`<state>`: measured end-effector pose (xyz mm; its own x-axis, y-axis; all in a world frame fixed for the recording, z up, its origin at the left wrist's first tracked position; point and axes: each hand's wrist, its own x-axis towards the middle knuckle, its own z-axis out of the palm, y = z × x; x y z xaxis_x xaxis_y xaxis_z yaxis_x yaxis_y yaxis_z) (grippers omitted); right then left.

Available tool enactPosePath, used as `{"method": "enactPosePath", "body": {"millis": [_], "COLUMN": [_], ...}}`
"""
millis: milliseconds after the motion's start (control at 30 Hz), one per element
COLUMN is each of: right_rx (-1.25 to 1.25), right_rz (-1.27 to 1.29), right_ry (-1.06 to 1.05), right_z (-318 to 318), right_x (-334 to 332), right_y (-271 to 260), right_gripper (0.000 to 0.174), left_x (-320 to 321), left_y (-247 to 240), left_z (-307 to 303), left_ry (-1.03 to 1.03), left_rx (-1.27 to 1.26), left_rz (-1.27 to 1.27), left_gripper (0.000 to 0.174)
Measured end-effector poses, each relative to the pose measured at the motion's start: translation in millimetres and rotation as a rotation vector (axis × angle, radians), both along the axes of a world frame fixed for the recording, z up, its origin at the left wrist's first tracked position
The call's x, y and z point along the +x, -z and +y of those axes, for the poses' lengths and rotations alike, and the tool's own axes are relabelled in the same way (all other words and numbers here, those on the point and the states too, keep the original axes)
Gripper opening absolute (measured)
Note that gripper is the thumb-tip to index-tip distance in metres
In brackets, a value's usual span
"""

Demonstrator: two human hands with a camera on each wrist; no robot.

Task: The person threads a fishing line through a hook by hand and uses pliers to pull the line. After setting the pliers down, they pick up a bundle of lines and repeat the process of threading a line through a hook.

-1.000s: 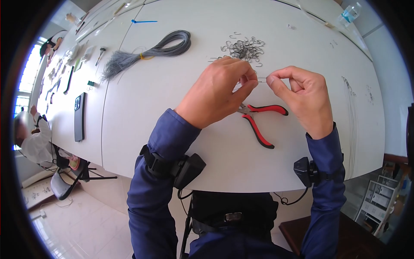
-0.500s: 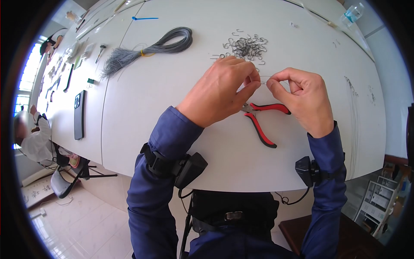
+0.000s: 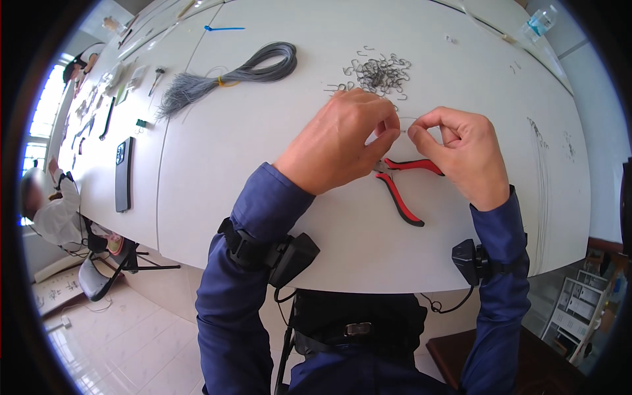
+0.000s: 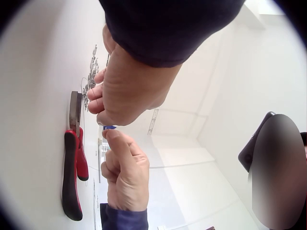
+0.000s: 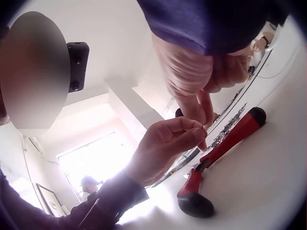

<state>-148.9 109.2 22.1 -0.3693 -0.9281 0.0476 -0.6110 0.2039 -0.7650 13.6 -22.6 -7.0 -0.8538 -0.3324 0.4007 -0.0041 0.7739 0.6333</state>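
Both hands are raised a little above the white table (image 3: 263,138), fingertips close together. My left hand (image 3: 342,141) pinches one end of a short thin wire piece (image 3: 403,131), and my right hand (image 3: 454,155) pinches the other end. The wire is barely visible between the thumbs. Red-handled pliers (image 3: 401,184) lie on the table just under and between the hands; they also show as pliers (image 4: 72,163) in the left wrist view and pliers (image 5: 216,158) in the right wrist view. A heap of small bent wire hooks (image 3: 378,71) lies just beyond the hands.
A grey wire bundle (image 3: 230,76) tied with a yellow band lies far left of the hooks. A black phone (image 3: 122,174) rests near the table's left edge. A plastic bottle (image 3: 536,23) stands at the far right corner. Another person (image 3: 46,210) sits at the left.
The two hands have drawn closer together, shortening the visible gap of wire between them. The pliers and hooks have not moved.
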Motion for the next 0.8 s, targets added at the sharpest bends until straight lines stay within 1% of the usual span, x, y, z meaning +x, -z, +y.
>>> {"method": "enactPosePath", "body": {"millis": [67, 167, 267, 367, 467, 600, 800], "right_rx": [0.024, -0.011, -0.017, 0.056, 0.094, 0.060, -0.007], "right_rz": [-0.004, -0.056, -0.218, -0.282, -0.281, -0.343, -0.455], "right_ry": [-0.022, -0.017, -0.027, -0.043, -0.059, -0.071, -0.049], "right_z": [0, -1, -1, -2, -2, -2, -3], "right_x": [-1, 0, -4, -2, -4, -7, -8], "right_y": [0, 1, 10, 6, 7, 14, 21], "right_gripper": [0.013, 0.017, 0.020, 0.022, 0.023, 0.022, 0.024], "left_x": [1, 1, 1, 0, 1, 1, -2], "left_y": [0, -1, -2, -1, -3, -3, -1], "left_z": [0, 1, 0, 1, 2, 3, 5], "left_ry": [0.014, 0.016, 0.011, 0.007, 0.003, 0.014, -0.068], "left_rx": [-0.011, -0.003, 0.006, -0.016, -0.023, -0.016, -0.043], "left_rz": [0.004, 0.016, 0.033, 0.058, 0.054, 0.044, 0.140], "left_gripper": [0.009, 0.010, 0.011, 0.011, 0.012, 0.012, 0.012]}}
